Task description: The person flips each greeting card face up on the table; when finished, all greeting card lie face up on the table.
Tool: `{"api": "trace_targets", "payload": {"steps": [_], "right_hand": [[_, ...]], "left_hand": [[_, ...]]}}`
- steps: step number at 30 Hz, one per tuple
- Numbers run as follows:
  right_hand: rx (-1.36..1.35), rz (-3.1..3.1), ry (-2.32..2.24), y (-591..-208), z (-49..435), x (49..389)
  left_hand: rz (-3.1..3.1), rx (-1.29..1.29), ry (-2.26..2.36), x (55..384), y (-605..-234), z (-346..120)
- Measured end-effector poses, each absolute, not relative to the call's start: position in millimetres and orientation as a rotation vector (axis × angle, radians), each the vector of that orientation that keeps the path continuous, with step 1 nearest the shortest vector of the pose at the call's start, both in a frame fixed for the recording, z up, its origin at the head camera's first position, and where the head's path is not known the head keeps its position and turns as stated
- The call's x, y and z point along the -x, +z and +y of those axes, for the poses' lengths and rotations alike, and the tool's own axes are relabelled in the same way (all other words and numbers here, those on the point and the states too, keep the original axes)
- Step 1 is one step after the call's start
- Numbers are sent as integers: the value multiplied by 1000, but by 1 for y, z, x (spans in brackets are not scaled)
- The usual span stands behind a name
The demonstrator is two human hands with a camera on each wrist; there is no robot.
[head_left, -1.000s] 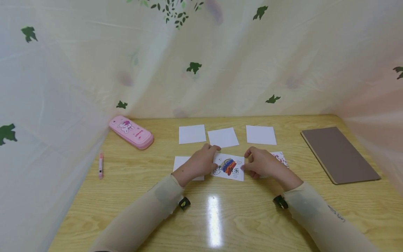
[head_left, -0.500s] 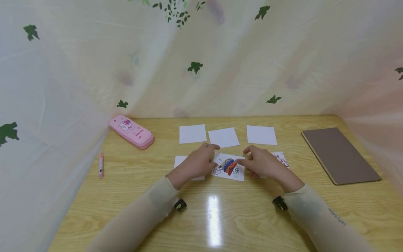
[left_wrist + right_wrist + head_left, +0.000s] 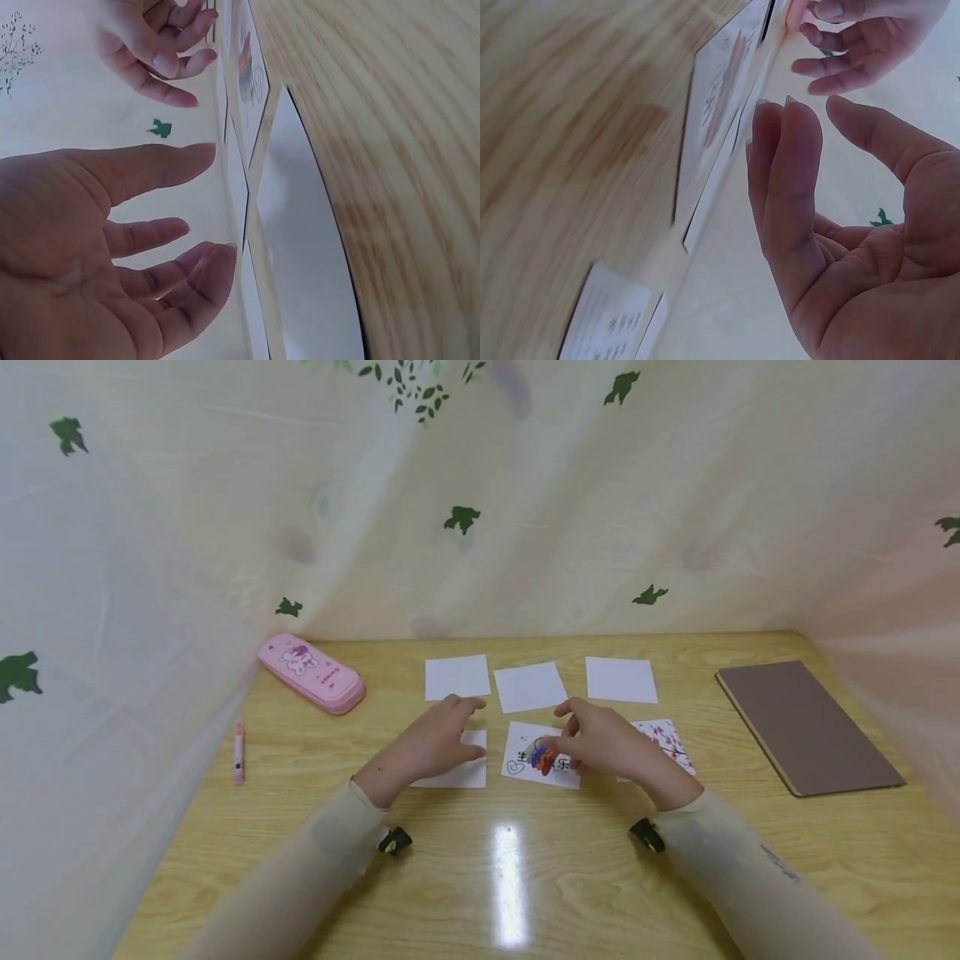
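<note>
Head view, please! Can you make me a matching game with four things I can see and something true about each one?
Things:
1. rounded pink case
2. slim pink pen
3. flat brown rectangular book
4. white paper card with blue and orange print

Clues:
A. farthest right of the four
B. partly hidden by the right hand
C. has a bunny picture
D. farthest left of the four

Right pairs: 1-C, 2-D, 3-A, 4-B

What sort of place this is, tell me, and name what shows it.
Probably an indoor craft or writing table, curtained off: a wood-grain tabletop stands against a pale drape printed with leaves, and a pink pencil case with a cartoon rabbit lies on it.
</note>
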State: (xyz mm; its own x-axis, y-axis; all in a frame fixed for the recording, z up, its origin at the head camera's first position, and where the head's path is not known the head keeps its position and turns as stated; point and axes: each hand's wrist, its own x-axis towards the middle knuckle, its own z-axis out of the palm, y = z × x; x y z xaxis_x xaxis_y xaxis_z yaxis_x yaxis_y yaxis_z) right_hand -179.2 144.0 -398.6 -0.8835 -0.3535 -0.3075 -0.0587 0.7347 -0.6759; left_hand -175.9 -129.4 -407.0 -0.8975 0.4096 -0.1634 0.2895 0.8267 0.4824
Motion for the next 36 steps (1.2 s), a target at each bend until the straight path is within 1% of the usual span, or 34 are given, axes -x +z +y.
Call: {"api": "trace_targets", "payload": {"steps": [8,14,21,28,36], "right_hand": [[390,2509,-972,-400,131,185],[428,2474,-1009,-402,118,189],[488,2459,-999,-404,100,194],[532,2423,-978,-405,83,195],[595,2448,-911,-405,65,195]], "left_hand": [[2714,-471,508,177,-406,-154],[2688,-495,435,180,-408,-169],[2661,-491,427,180,-409,-185],[2631,-423,433,181,-407,-192],[2630,-438,416,180,-408,-202]]}}
